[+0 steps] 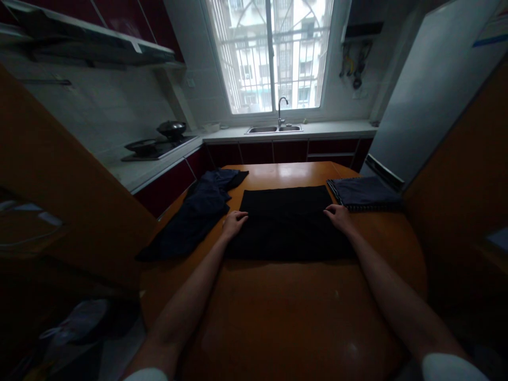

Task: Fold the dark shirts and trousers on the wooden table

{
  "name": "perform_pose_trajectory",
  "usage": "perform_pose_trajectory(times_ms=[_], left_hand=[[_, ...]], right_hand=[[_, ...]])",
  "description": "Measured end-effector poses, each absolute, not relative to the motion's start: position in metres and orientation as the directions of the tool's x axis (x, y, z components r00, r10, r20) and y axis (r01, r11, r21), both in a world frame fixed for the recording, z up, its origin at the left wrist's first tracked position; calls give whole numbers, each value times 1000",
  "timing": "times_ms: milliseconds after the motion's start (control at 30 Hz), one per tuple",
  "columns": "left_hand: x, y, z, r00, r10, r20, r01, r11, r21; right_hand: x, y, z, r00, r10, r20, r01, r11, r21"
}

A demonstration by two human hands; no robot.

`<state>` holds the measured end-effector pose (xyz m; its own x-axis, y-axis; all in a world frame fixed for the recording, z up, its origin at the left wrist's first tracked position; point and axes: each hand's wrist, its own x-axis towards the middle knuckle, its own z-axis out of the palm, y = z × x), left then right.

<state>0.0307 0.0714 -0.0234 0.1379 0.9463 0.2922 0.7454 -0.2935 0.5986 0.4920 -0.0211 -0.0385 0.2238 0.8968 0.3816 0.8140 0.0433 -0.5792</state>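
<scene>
A black cloth garment (289,235) lies spread in a rough rectangle on the wooden table, its exact kind unclear. My left hand (235,222) pinches its left side, fingers and thumb pressed together at the edge. On the opposite side, my right hand (337,216) grips the garment's right edge in the same kind of pinch. A crease or folded edge runs across the cloth between the two hands. Left of it lies a crumpled dark blue garment (198,209). Beyond my right hand rests a folded grey-blue cloth (363,191) with a striped border.
The wooden table (278,317) has rounded ends. Behind it run a counter with a sink (273,128) and a stove with pans (170,128). A refrigerator (428,79) stands at the right, a wooden panel (59,174) at the left. Bags (83,320) sit on the floor, lower left.
</scene>
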Motion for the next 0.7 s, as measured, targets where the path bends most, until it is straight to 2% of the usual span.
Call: perform_pose_trajectory(times_ms=[67, 133, 233, 333, 400, 533, 633, 700], left_hand=[[39, 62, -10, 187, 935, 301, 782, -327, 531], [61, 44, 1, 329, 893, 307, 805, -435, 404], [113, 9, 4, 593, 765, 251, 732, -642, 228], [153, -18, -8, 685, 714, 146, 700, -700, 139], [156, -24, -17, 683, 723, 103, 714, -691, 111], [116, -16, -22, 616, 787, 47, 776, -616, 136], [73, -9, -20, 532, 847, 18, 835, -528, 151], [46, -11, -20, 457, 889, 32, 869, -454, 199]], right_hand=[[477, -27, -27, 245, 884, 398, 868, -17, -497], [448, -34, -15, 210, 880, 427, 923, -34, -384], [387, -47, -10, -28, 915, 403, 948, 152, -279], [345, -59, -20, -181, 954, 239, 945, 236, -227], [344, -64, -28, -173, 975, 141, 955, 201, -218], [389, -69, -37, -24, 998, 50, 976, 35, -217], [430, -73, -37, 71, 997, 22, 973, -65, -221], [450, -81, -37, 122, 990, 65, 957, -100, -274]])
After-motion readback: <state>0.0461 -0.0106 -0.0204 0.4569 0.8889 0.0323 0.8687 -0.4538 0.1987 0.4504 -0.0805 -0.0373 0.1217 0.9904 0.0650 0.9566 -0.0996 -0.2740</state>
